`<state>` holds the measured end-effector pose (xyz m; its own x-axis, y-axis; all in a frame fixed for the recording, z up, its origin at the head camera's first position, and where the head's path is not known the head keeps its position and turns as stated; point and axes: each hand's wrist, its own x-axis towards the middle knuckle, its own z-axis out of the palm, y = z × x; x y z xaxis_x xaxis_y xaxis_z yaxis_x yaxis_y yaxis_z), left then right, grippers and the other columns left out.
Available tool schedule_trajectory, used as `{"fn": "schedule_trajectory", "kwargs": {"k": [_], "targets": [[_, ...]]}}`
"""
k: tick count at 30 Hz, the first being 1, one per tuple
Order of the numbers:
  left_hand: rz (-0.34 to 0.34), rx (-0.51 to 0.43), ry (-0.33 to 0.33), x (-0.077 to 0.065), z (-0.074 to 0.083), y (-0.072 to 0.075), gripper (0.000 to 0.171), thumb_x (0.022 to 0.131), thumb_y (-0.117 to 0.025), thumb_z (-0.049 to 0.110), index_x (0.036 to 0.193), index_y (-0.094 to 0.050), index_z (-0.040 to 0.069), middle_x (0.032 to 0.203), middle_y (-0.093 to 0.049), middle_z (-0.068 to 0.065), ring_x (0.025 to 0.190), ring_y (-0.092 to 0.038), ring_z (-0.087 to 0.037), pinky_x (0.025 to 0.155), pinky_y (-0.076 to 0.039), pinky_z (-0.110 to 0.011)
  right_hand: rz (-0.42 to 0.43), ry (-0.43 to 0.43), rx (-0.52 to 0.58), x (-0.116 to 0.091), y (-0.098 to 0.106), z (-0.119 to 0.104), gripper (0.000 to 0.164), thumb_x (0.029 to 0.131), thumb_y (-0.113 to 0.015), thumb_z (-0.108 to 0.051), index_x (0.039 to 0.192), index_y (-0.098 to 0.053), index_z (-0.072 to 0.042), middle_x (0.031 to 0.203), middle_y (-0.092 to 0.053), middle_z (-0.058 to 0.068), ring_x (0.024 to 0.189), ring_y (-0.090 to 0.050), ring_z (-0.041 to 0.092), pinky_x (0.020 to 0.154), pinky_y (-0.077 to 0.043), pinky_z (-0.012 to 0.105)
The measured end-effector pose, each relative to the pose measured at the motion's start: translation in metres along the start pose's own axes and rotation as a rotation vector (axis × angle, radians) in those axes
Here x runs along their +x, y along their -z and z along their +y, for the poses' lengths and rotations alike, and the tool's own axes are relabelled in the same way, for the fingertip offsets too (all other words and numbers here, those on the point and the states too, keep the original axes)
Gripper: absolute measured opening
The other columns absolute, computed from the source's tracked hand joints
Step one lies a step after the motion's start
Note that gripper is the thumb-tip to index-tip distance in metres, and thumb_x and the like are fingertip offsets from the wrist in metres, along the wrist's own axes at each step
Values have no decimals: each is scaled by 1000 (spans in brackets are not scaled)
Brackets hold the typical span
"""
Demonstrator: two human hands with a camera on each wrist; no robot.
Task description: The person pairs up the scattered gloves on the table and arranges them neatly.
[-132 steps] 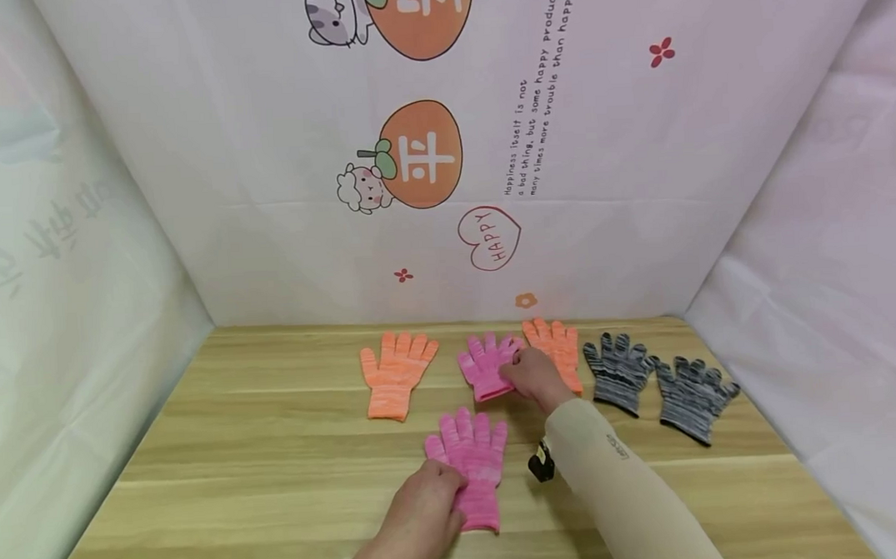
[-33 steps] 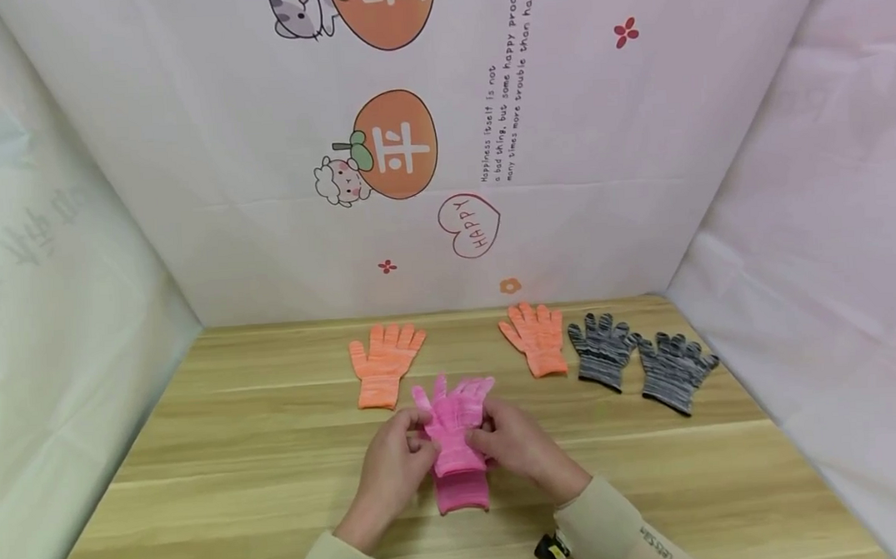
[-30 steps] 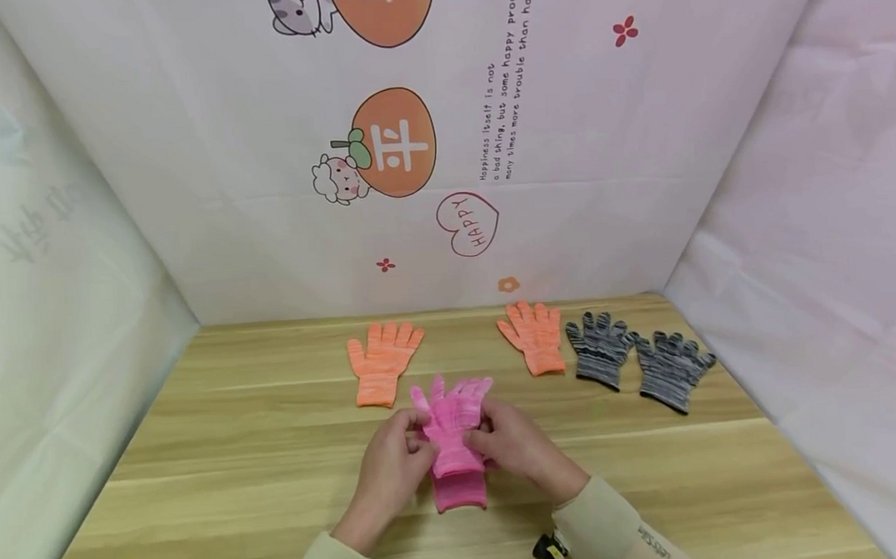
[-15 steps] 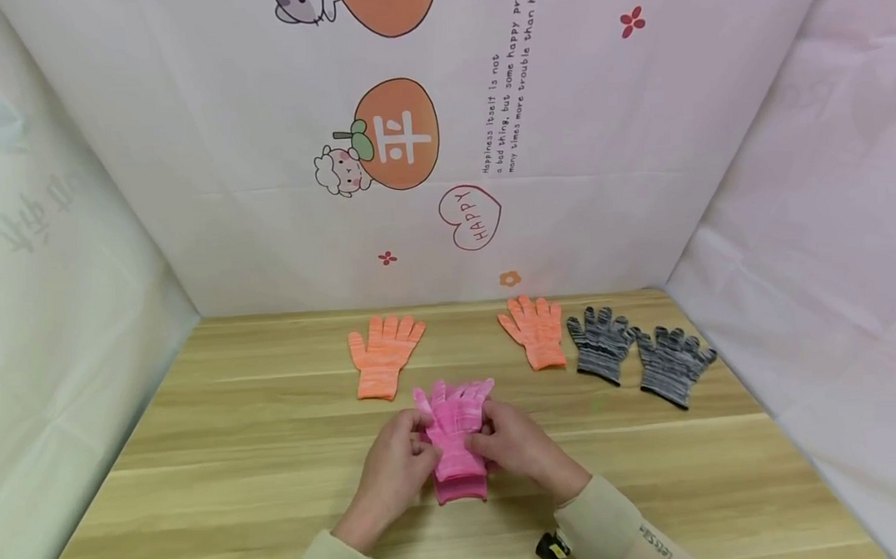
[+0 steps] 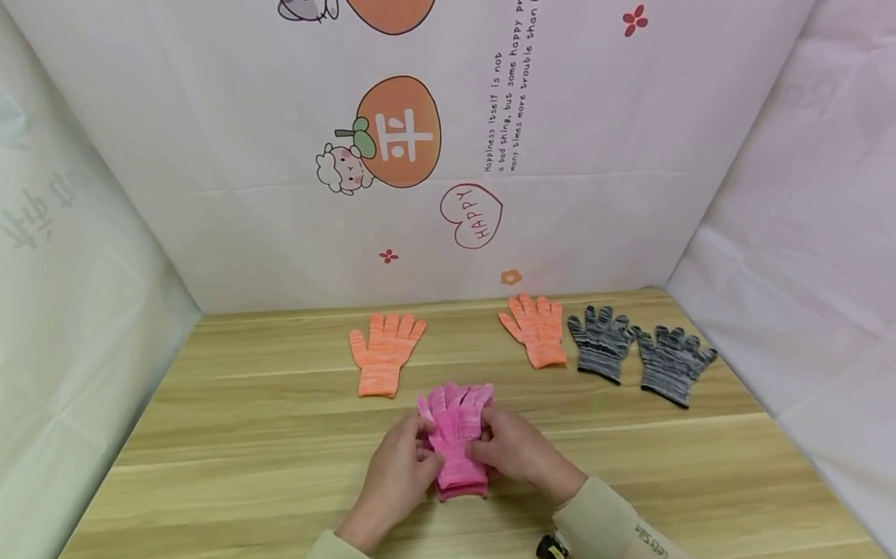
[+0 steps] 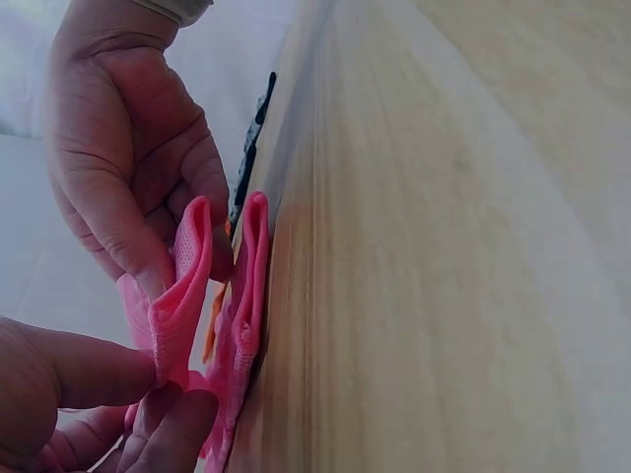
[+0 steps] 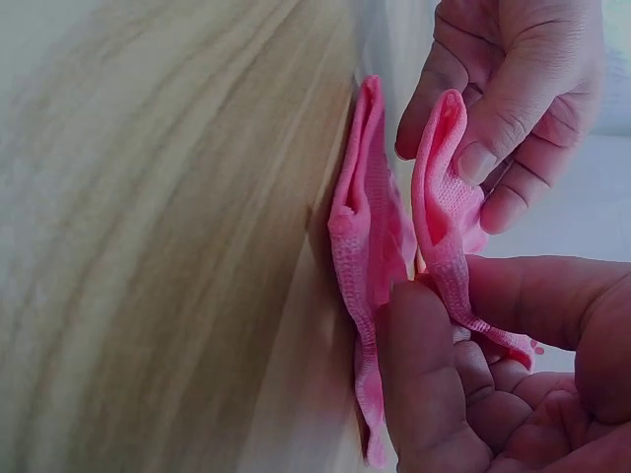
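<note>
A pink knit glove [image 5: 455,446] is pinched at its two sides, its fingers pointing away from me. My left hand [image 5: 398,472] holds the left edge between thumb and fingers; my right hand [image 5: 521,450] does the same on the right. Beneath it lies a second pink glove [image 5: 463,493], mostly covered, with its cuff edge showing at the near end. In the left wrist view a gap separates the held glove [image 6: 175,305] from the lower glove [image 6: 246,305] on the table. The right wrist view shows the same gap beside the held glove [image 7: 444,212].
An orange glove [image 5: 382,357] lies flat at the back left of the wooden table [image 5: 238,464]. Another orange glove [image 5: 538,332] and two grey-black gloves [image 5: 603,345] lie at the back right. A printed white cloth wall [image 5: 304,244] rises behind.
The upper pink glove was fetched from the back row and brought over the other one. Over the last second it has slid nearer me, so less of the lower cuff shows.
</note>
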<state>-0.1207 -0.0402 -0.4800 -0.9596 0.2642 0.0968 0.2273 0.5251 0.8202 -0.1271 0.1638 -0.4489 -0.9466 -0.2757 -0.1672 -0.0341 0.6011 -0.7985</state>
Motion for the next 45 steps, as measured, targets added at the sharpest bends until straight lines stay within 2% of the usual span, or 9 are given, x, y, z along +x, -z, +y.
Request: {"fn": "schedule_trajectory", "kwargs": {"k": [9, 20, 31, 38, 45], "targets": [[-21, 23, -4, -1, 0, -1, 35, 85, -72, 3, 119, -62, -1, 98, -61, -8, 68, -58, -5, 60, -50, -24, -13, -44, -11, -1, -2, 1, 14, 93, -72, -9, 98, -59, -4, 80, -58, 6, 66, -55, 16, 55, -47, 31], [5, 116, -65, -4, 0, -3, 37, 80, -75, 1, 115, -63, -1, 92, -58, -2, 78, -53, -8, 67, -47, -25, -5, -33, -72, 0, -5, 4, 16, 91, -72, -8, 101, -61, -3, 81, -59, 5, 65, -60, 16, 55, -52, 32], [2, 182, -89, -4, 1, -6, 38, 74, -74, -3, 110, -64, 0, 90, -57, 0, 79, -53, -9, 70, -48, -26, 21, -32, -176, 3, -7, 8, 19, 87, -75, -10, 96, -59, -5, 79, -58, 4, 66, -57, 17, 57, -45, 32], [17, 216, -122, -5, 2, -9, 41, 69, -76, -4, 108, -64, 1, 93, -57, -2, 80, -54, -9, 71, -51, -27, 22, -23, -194, 3, -7, 8, 20, 85, -75, -8, 95, -58, -5, 79, -56, 5, 68, -54, 18, 58, -43, 31], [18, 257, -128, -9, 4, -9, 43, 71, -78, -2, 110, -63, 1, 95, -56, -4, 83, -54, -12, 72, -52, -30, 16, -31, -201, 3, -8, 8, 21, 84, -76, -6, 97, -59, -4, 80, -57, 5, 68, -54, 19, 57, -44, 32]]}}
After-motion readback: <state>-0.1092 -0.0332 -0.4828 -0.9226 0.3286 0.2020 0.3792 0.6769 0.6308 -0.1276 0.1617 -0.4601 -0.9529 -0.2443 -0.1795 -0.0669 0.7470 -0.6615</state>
